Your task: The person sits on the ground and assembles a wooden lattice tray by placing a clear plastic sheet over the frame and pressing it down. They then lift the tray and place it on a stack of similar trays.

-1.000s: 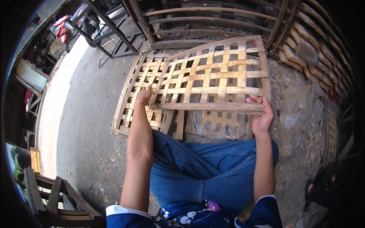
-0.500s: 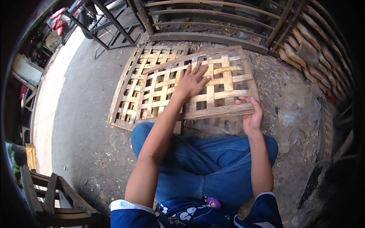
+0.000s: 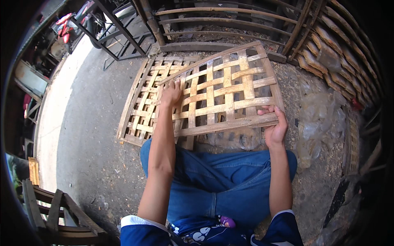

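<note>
Tilting above the floor point(image 3: 96, 123), a woven slat panel point(image 3: 227, 88) is held at its near right corner by the right hand point(image 3: 276, 129), whose fingers are curled round the frame, seemingly so that this end is raised. The panel's left end is touched by the left hand point(image 3: 171, 95), probably for steadiness; whether it is gripped cannot be told. Farther left, a second panel point(image 3: 143, 105) is partly overlapped; at right, plastic sheeting point(image 3: 316, 127) is spread.

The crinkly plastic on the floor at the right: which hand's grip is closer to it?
The right grip. It holds the lower right corner of the woven panel, left of the plastic. The left grip is farther away, at that panel's left end.
</note>
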Tool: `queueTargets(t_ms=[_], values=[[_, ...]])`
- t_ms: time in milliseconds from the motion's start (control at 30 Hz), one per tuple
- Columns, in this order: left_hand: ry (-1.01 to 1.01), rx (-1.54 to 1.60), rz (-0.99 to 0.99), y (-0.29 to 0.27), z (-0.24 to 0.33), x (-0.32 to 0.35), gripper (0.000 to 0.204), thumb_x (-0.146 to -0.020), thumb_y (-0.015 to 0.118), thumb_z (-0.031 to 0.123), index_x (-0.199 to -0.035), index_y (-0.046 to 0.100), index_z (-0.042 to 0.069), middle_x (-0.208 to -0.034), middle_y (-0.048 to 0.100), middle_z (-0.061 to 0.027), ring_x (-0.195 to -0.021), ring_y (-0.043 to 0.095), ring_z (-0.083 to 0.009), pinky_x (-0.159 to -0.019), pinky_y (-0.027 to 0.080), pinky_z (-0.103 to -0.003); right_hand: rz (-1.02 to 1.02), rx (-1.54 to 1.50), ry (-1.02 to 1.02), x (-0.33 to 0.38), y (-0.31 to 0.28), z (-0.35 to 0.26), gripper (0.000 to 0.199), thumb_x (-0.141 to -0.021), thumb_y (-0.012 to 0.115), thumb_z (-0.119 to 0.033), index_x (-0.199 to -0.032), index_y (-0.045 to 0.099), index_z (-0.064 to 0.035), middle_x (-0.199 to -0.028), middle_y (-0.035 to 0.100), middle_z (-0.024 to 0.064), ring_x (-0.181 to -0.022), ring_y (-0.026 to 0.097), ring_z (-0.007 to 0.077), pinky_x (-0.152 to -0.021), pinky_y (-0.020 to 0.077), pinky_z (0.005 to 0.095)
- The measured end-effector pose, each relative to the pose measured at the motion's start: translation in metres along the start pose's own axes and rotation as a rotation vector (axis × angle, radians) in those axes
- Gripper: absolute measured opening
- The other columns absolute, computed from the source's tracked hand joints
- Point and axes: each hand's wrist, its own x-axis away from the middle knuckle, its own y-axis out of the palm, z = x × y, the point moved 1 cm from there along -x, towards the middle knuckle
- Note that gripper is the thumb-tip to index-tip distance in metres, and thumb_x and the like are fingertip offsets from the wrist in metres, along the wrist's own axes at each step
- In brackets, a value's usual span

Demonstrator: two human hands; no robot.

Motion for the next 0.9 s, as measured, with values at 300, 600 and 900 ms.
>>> queueTargets(t_ms=[300, 600, 900], values=[[0.901, 0.009, 0.098, -0.004, 0.23, 0.134, 0.065, -0.101, 0.034, 0.06, -0.156, 0.033, 0.025, -0.164, 0.024, -0.0138, -0.151, 0.02, -0.0379, -0.121, 0.014, -0.058, -0.015, 0.089, -0.028, 0.006, 0.003, -0.021, 0.028, -0.099, 0.051, -0.03, -0.096, 0.06, -0.0035, -0.101, 0.066, 0.0112, -0.091, 0.067, 0.0225, -0.088, 0.0509, 0.0371], [0.106, -0.095, -0.183, 0.014, 0.074, 0.022, 0.078, -0.097, 0.023, 0.073, -0.16, 0.022, 0.027, -0.167, 0.016, -0.0111, -0.153, 0.013, -0.0391, -0.117, 0.009, -0.068, 0.105, 0.03, -0.055, 0.0, -0.01, -0.017, 0.022, -0.097, 0.055, -0.027, -0.094, 0.06, -0.0067, -0.1, 0.067, 0.0101, -0.091, 0.068, 0.023, -0.087, 0.0516, 0.0372], [0.632, 0.416, 0.032, -0.006, 0.192, 0.074, 0.067, -0.104, 0.036, 0.051, -0.152, 0.036, 0.004, -0.159, 0.028, -0.027, -0.147, 0.026, -0.0441, -0.122, 0.021, -0.048, 0.084, 0.024, -0.037, 0.002, -0.01, -0.017, 0.02, -0.096, 0.055, -0.027, -0.093, 0.059, -0.0077, -0.102, 0.067, 0.0111, -0.093, 0.069, 0.024, -0.087, 0.0521, 0.0379]])
